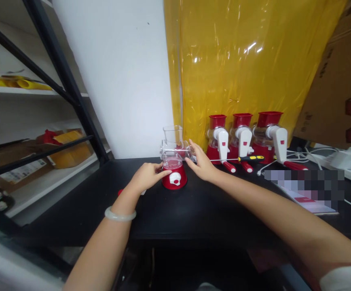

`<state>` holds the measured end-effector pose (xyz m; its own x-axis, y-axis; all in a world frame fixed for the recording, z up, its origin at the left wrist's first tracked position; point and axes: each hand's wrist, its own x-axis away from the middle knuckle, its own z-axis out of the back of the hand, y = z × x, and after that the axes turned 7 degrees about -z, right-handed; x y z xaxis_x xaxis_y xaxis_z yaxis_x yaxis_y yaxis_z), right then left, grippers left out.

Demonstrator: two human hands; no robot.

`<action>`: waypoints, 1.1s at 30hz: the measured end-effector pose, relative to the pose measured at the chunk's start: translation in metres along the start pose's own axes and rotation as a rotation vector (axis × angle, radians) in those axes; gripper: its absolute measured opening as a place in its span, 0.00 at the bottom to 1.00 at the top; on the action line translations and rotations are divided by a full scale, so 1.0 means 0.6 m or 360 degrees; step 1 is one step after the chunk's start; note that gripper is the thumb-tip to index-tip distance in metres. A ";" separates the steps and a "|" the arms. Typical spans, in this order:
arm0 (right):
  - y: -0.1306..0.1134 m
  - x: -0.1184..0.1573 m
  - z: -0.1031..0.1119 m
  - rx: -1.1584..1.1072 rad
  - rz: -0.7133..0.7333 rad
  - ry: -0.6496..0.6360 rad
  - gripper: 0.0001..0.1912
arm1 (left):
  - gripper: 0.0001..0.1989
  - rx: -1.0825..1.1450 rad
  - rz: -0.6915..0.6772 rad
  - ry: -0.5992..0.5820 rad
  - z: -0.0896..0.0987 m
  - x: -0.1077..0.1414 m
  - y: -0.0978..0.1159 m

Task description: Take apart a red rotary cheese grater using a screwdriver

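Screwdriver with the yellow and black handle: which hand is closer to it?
Right. The right hand is just left of the screwdriver's shaft end; the left hand is farther left, by the red base.

The clear housing (172,149) is gleaming like glassy plastic over a shiny red base (182,176)!
And the white dial (173,176) is showing smooth plastic, the black tabletop (169,214) is looking matt below, while the yellow curtain (239,60) is flashing highlights off glossy, rippled plastic film! On the screwdriver (248,158), slim metal is running into a plastic handle; the white cranks (223,147) are wearing smooth plastic. The pale bracelet (121,217) is looking polished, the sleeve (345,279) is showing cloth, and the box (324,93) is presenting matt cardboard.
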<state>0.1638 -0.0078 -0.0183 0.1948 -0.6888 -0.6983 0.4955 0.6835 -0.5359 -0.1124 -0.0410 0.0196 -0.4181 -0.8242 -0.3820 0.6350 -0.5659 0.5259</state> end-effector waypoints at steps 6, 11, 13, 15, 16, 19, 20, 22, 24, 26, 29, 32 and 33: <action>-0.041 -0.049 0.013 0.0069 0.0064 0.0042 0.45 | 0.26 -0.0583 0.0007 -0.0068 0.001 0.003 0.020; -0.075 -0.096 0.012 0.0023 0.0074 0.0037 0.54 | 0.28 -0.0874 0.0054 -0.0017 -0.001 0.009 0.044; -0.082 -0.107 0.006 -0.0036 0.0026 0.0020 0.58 | 0.31 -0.1020 0.0040 -0.0082 -0.001 0.012 0.054; -0.085 -0.112 -0.001 -0.0075 -0.0070 -0.0004 0.62 | 0.33 -0.1125 0.0005 -0.0156 0.000 0.013 0.061; -0.085 -0.113 -0.004 -0.0081 -0.0130 -0.0016 0.63 | 0.34 -0.1153 -0.0012 -0.0185 0.000 0.013 0.062; -0.086 -0.115 -0.008 -0.0049 -0.0288 -0.0036 0.65 | 0.34 -0.1174 -0.0055 -0.0239 0.002 0.010 0.059; -0.087 -0.116 -0.007 -0.0032 -0.0319 -0.0039 0.65 | 0.34 -0.1170 -0.0071 -0.0248 0.002 0.009 0.057; -0.088 -0.118 -0.003 -0.0017 -0.0345 -0.0049 0.64 | 0.34 -0.1155 -0.0097 -0.0256 0.003 0.007 0.053; -0.088 -0.122 0.004 -0.0035 -0.0346 -0.0068 0.63 | 0.34 -0.1141 -0.0113 -0.0255 0.003 0.006 0.051; -0.086 -0.125 0.009 -0.0079 -0.0339 -0.0092 0.62 | 0.34 -0.1134 -0.0115 -0.0253 0.003 0.005 0.050; -0.080 -0.129 0.012 -0.0171 -0.0311 -0.0140 0.62 | 0.33 -0.1124 -0.0100 -0.0264 0.003 0.006 0.050; -0.072 -0.133 0.012 -0.0251 -0.0289 -0.0176 0.62 | 0.32 -0.1108 -0.0092 -0.0260 0.003 0.005 0.048; -0.069 -0.134 0.012 -0.0275 -0.0288 -0.0187 0.63 | 0.32 -0.1098 -0.0091 -0.0251 0.003 0.005 0.048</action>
<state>0.1337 0.0175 0.0637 0.2179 -0.8197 -0.5297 0.3815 0.5711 -0.7269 -0.0967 -0.0598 0.0348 -0.5188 -0.8167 -0.2525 0.8541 -0.5077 -0.1128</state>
